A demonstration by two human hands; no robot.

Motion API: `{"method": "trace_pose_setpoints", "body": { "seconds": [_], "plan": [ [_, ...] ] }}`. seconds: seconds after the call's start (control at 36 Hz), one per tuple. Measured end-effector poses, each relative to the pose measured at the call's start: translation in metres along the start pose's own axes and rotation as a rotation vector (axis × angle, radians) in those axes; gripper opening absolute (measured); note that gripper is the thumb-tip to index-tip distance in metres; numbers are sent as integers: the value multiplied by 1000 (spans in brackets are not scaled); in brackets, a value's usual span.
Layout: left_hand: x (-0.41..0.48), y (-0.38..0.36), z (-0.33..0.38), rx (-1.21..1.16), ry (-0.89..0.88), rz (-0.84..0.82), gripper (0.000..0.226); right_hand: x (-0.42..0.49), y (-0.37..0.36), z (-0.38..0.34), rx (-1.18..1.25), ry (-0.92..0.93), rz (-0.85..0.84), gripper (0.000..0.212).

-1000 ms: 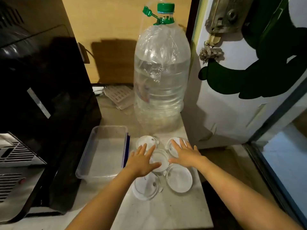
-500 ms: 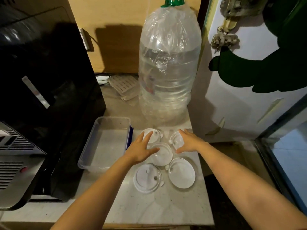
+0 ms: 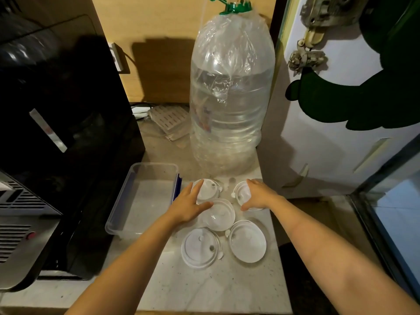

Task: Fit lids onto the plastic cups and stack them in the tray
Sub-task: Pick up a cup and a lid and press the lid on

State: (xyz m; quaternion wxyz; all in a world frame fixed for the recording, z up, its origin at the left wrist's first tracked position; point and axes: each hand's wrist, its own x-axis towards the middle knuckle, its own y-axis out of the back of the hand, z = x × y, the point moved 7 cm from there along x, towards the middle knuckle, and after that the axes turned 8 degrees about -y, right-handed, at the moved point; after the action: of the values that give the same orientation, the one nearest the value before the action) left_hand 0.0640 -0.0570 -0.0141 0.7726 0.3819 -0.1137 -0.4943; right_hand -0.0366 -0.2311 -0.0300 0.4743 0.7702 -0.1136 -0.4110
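Five clear round plastic pieces sit on the marble counter. Two small cups stand at the back, the far-left cup (image 3: 209, 189) and the far-right cup (image 3: 241, 194). A wider cup (image 3: 219, 215) sits in the middle. Two flat lids lie nearest me, the left lid (image 3: 200, 247) and the right lid (image 3: 247, 244). The clear tray (image 3: 118, 221) stands empty to their left. My left hand (image 3: 187, 206) lies with fingers spread against the far-left cup, thumb on the middle cup's rim. My right hand (image 3: 259, 196) curls around the far-right cup.
A large water bottle (image 3: 229, 105) with a green cap stands right behind the cups. A black appliance (image 3: 61, 123) fills the left side. A white door (image 3: 341, 144) is on the right. The counter edge (image 3: 204, 311) runs close to me.
The view has shifted and come closer. My left hand reached farther onto the far-left cup, and my right hand's thumb closed around the near side of the far-right cup.
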Motion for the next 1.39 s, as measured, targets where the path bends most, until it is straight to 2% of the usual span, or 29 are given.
{"method": "trace_pose_setpoints", "body": {
  "seconds": [0.08,0.22,0.25,0.33,0.39,0.47,0.56,0.61,0.78,0.97,1.17,1.31,1.39],
  "plan": [
    [-1,5,4,-53,-5,18,80,-5,14,-1,73,8,38,102],
    [1,20,24,-216,-92,74,94,-14,53,-16,338,76,152,83],
    [1,22,30,-269,-108,74,98,-18,60,-20,401,93,149,82],
    [-1,28,46,-499,-118,38,114,-31,75,-35,597,152,101,96],
    [-1,32,55,-647,-125,-15,126,-43,82,-47,685,195,74,96],
    [0,38,70,-841,-221,-91,126,-61,88,-67,759,228,18,92],
    [-2,45,84,-971,-362,-131,118,-82,93,-87,819,275,-19,74],
    [-4,51,88,-998,-412,-133,108,-89,94,-96,852,305,-31,68],
    [-5,63,80,-1017,-415,-98,94,-96,89,-117,889,332,-84,75],
    [-5,69,66,-1064,-362,-51,79,-94,79,-133,955,320,-119,46],
    [-9,71,55,-1048,-335,-31,93,-95,72,-144,901,276,-154,61],
    [-11,72,48,-1053,-325,-25,88,-93,68,-146,869,283,-207,71],
    [-12,74,41,-1077,-309,-10,93,-89,69,-140,878,266,-226,85]
  ]
}}
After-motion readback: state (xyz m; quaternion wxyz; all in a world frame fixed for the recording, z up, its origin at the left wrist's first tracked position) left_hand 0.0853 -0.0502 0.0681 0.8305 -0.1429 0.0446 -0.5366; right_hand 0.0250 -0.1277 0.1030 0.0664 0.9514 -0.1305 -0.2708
